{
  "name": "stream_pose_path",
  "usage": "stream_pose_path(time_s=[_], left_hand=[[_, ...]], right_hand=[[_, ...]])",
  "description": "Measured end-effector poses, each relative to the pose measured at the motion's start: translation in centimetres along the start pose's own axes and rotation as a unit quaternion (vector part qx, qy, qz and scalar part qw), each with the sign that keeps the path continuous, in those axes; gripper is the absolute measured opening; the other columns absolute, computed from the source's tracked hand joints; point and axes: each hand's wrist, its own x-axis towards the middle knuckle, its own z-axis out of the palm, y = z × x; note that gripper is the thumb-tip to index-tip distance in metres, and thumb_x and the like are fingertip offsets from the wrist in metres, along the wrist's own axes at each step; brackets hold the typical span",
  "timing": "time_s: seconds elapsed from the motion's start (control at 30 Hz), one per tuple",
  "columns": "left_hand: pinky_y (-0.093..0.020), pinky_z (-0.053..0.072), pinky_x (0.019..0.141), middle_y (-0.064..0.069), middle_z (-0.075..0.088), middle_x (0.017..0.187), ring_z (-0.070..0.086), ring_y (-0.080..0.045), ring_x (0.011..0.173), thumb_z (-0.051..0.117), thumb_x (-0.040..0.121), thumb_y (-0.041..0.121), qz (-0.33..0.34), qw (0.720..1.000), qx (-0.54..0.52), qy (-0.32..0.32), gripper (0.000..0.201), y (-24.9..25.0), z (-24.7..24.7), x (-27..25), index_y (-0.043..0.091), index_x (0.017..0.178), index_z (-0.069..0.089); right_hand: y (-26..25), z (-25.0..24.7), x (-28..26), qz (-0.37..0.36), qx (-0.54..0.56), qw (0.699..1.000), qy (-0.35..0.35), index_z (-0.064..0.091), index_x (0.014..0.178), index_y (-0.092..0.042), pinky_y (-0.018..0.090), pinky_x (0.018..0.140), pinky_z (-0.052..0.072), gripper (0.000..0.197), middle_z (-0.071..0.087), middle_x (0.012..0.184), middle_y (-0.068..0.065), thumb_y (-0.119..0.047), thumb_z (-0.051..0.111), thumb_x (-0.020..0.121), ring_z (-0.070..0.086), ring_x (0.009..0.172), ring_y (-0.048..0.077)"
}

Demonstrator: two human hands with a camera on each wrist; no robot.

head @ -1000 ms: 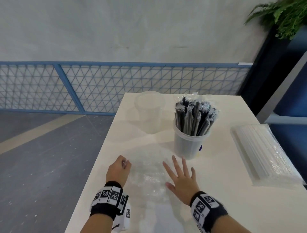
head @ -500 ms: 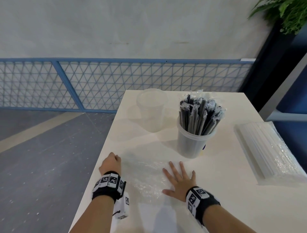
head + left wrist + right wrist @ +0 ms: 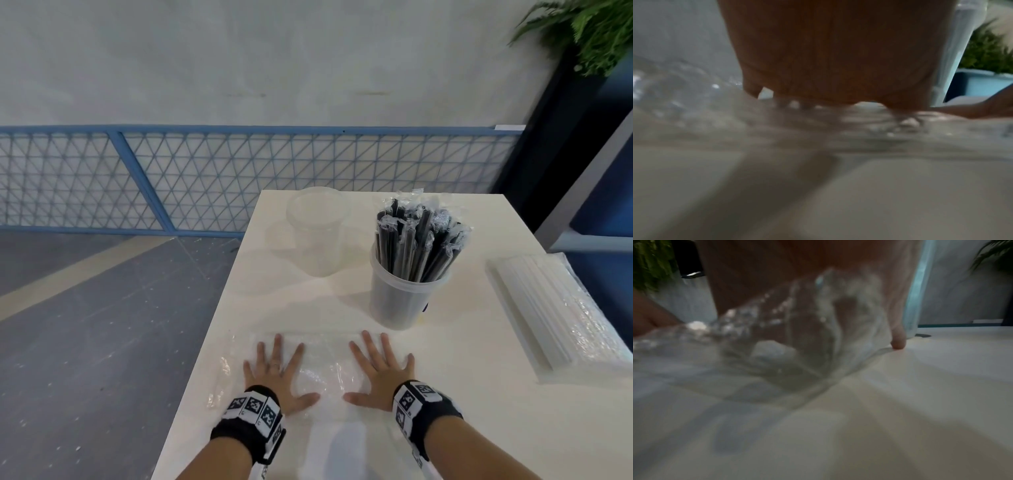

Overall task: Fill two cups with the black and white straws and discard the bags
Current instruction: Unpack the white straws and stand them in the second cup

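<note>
An empty clear plastic bag (image 3: 322, 370) lies flat on the white table (image 3: 445, 411) near its front edge. My left hand (image 3: 274, 373) and right hand (image 3: 378, 371) both press on it palm down with fingers spread. Behind the right hand a translucent cup (image 3: 402, 298) holds several wrapped black straws (image 3: 418, 240). An empty translucent cup (image 3: 317, 229) stands further back to the left. A sealed bag of white straws (image 3: 555, 308) lies at the table's right edge. In both wrist views the crinkled bag (image 3: 694, 105) (image 3: 777, 337) shows blurred under the palms.
The table's left edge (image 3: 212, 308) drops to a grey floor (image 3: 85, 325). A blue mesh fence (image 3: 205, 171) runs behind. A green plant (image 3: 589, 31) on a dark stand is at the back right.
My left hand was a loose fist at the bag's left edge; now it lies flat with fingers spread on the bag. The right hand stayed flat on the bag.
</note>
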Motion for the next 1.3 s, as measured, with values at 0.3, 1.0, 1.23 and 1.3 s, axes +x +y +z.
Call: stream_pose_path(time_s=[0.3,1.0,1.23,1.3], left_hand=[[-0.068,-0.012,0.107,-0.002,-0.049,0.14,-0.035,-0.042,0.133,0.049,0.029,0.093,0.01,0.998,0.03,-0.057,0.142,-1.7,-1.3,-0.2,0.042,0.133,-0.035],[-0.032,0.028,0.113,-0.006,0.03,0.15,0.029,-0.019,0.139,0.085,0.041,0.056,0.233,0.912,-0.327,0.079,0.138,12.9,-18.4,2.1,0.009,0.146,0.008],[-0.038,0.038,0.108,0.0,0.055,0.132,0.049,-0.017,0.125,0.087,0.03,0.057,0.246,0.887,-0.381,0.087,0.126,14.3,-19.5,5.1,0.017,0.138,0.035],[-0.043,0.042,0.106,-0.004,0.058,0.129,0.053,-0.02,0.122,0.092,0.031,0.05,0.253,0.883,-0.383,0.098,0.121,14.3,-19.6,5.4,0.016,0.135,0.04]], right_hand=[[2.9,-0.5,-0.9,-0.029,-0.028,0.999,-0.019,-0.032,0.138,-0.032,0.071,0.104,-0.003,0.145,-0.048,0.137,-0.008,-0.09,0.044,0.029,-0.037,0.134,0.017],[8.7,-12.8,-4.9,-0.038,0.414,0.768,0.486,0.027,0.14,-0.012,0.028,0.104,0.033,0.1,0.036,0.137,0.003,-0.03,0.084,0.061,0.036,0.126,0.015],[10.7,-16.0,-2.9,-0.126,0.422,0.834,0.332,0.022,0.142,-0.03,0.045,0.11,0.034,0.119,0.055,0.123,-0.023,-0.051,0.087,0.044,0.051,0.119,0.001],[10.1,-16.5,-2.9,-0.126,0.39,0.837,0.363,0.022,0.142,-0.028,0.048,0.114,0.024,0.11,0.048,0.119,-0.03,-0.044,0.085,0.054,0.041,0.12,0.001]])
